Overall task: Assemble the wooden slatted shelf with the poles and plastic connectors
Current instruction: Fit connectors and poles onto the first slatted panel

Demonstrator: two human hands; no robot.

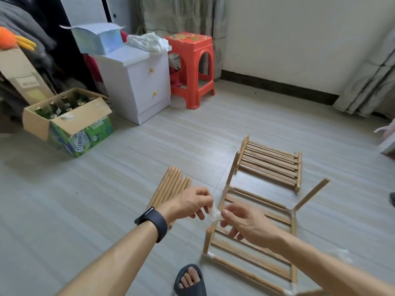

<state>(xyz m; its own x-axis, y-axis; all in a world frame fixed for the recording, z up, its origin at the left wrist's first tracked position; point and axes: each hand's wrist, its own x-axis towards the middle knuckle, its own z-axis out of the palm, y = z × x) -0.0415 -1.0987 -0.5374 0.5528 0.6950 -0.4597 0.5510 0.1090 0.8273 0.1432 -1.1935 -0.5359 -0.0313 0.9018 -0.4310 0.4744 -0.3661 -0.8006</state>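
Wooden slatted shelf panel (pixel 252 260) lies flat on the pale, wood-grain tiled floor (pixel 128 167), low and right of centre, with short poles standing or leaning at its corners: one upright at the near left (pixel 207 240), one at the far left (pixel 233 167), one tilted outward at the far right (pixel 312 194). Above its left rail the left hand (pixel 192 201) and the right hand (pixel 245 225) meet, the fingers of both curled and pinching a small translucent plastic connector (pixel 213 214) between them. The connector is blurred and partly covered by fingertips, so its shape is hard to read; it seems to be held just clear of the rail. A second slatted panel (pixel 271 165) lies beyond the first, and a bundle of loose poles (pixel 173 184) lies just left of the hands, its near end hidden behind the left wrist and its dark wristband (pixel 156 221). A foot in a dark sandal (pixel 190 280) is cut off at the bottom edge, as is the shelf's near right corner. Further back stand a white two-drawer cabinet (pixel 141 86), a red plastic stool (pixel 192 67) and an open cardboard box of bottles (pixel 70 124); a plain wall (pixel 299 39) with a dark skirting and a grey curtain (pixel 367 82) close the room on the right.
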